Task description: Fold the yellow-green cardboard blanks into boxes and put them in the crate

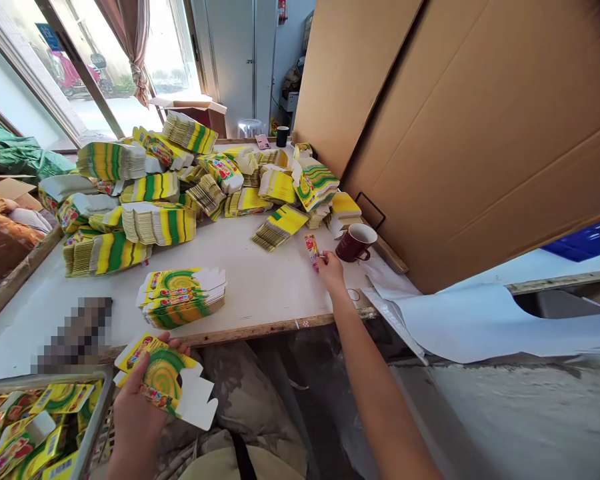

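Note:
A flattened yellow and green candy box (167, 373) with white flaps is gripped in my left hand (140, 400), thumb across its printed face, just off the table's front edge. My right hand (331, 272) reaches over the table and pinches a small red and yellow printed packet (311, 250), its far end sticking out past the fingers. Close by on its right stands a dark red mug (356, 243). A stack of flat candy boxes (183, 297) lies on the table beyond my left hand.
Many bundles of folded boxes (160, 223) cover the table's far left. At lower left, a plastic crate (103, 400) holds made-up yellow boxes (25, 427). Tall cardboard sheets (455, 133) stand along the right. A black cup (282, 137) sits at the back.

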The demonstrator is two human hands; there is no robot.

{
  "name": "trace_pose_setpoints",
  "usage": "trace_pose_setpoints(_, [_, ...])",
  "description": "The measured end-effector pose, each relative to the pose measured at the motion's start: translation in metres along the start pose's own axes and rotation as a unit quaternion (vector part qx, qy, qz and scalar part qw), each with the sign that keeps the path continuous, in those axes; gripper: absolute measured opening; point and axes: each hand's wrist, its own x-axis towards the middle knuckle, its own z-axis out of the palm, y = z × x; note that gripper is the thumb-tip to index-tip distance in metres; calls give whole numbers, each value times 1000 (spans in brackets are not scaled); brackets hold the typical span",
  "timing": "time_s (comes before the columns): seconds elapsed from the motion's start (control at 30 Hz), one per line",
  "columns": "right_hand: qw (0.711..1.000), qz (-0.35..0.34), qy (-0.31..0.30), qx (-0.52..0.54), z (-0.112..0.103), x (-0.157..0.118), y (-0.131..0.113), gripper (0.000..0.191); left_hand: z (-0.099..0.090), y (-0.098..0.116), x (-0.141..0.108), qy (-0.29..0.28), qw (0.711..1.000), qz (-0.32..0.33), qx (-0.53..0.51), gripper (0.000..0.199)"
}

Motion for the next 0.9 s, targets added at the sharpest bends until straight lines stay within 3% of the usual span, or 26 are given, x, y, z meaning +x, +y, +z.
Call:
trace_pose_setpoints(0.33, [996,14,-3,90,3,-1,5,34,13,-2,-10,-12,1000,4,-18,34])
trace_pose_setpoints(0.9, [994,-6,-15,104,-2,-5,2,28,7,-6,-6,-51,999,16,4,35])
